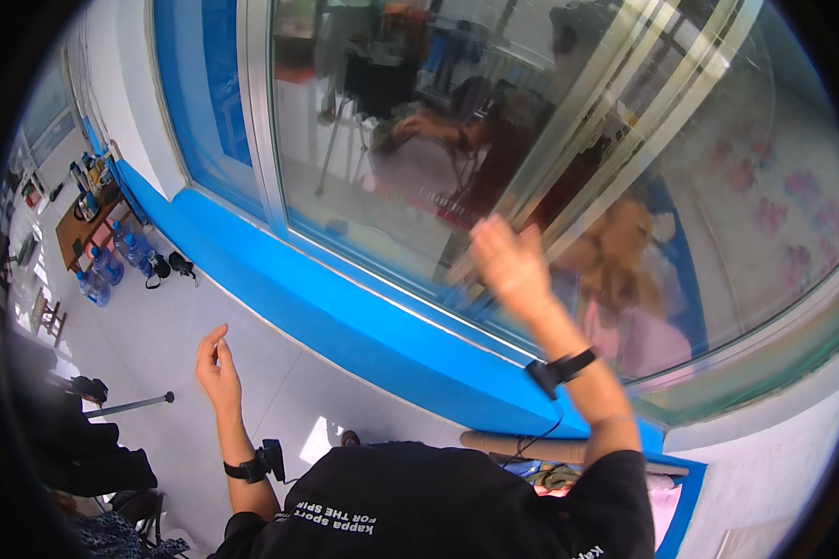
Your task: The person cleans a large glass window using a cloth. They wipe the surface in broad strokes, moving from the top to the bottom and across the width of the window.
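My right hand is raised at the large glass window, fingers extended, and looks slightly blurred; whether it touches the pane I cannot tell. No object shows in it. Over the pale floor, left of the blue window ledge, my left hand hangs in the air with loosely curled fingers and nothing visible between them. Each forearm wears a black strap with a small device. The glass carries reflections, and behind or in it appear metal frame bars, toys or plush shapes and flowered fabric.
At the far left stands a wooden table bearing small items, with several blue water bottles beside it. Black bags or clothing and a metal pole are at the lower left. A rolled brown mat lies below the ledge.
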Demonstrator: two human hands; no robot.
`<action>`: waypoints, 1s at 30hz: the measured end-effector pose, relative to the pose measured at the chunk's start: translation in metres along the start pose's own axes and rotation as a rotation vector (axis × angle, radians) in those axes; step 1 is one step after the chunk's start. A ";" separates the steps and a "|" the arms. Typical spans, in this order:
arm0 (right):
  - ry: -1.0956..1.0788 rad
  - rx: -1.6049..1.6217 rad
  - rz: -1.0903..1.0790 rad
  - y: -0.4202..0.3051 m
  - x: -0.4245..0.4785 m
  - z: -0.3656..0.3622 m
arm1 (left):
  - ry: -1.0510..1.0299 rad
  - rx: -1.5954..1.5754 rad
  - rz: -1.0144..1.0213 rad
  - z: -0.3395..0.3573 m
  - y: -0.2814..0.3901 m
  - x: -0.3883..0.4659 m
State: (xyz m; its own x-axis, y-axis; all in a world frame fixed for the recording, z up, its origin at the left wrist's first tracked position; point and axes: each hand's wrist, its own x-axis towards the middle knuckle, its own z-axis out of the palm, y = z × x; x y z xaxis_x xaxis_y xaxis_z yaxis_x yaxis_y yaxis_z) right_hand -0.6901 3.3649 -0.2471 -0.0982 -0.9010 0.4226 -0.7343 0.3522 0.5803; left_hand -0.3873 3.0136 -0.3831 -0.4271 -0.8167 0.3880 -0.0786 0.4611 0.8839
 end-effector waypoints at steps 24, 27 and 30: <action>0.316 -0.152 0.170 0.034 0.080 -0.025 | -0.226 -0.114 0.161 0.056 0.011 0.017; 0.156 0.005 0.088 -0.011 0.058 0.020 | -0.377 -0.138 0.181 0.068 0.025 0.007; -0.105 0.127 0.012 -0.055 0.034 0.054 | -0.614 -0.118 0.155 0.073 0.029 -0.005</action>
State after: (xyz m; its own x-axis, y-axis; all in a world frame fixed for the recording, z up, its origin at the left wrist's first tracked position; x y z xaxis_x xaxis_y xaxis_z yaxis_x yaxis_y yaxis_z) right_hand -0.6898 3.3013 -0.3022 -0.1728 -0.9207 0.3499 -0.8111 0.3346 0.4798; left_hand -0.4531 3.0564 -0.3779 -0.8661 -0.3805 0.3242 0.1098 0.4879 0.8660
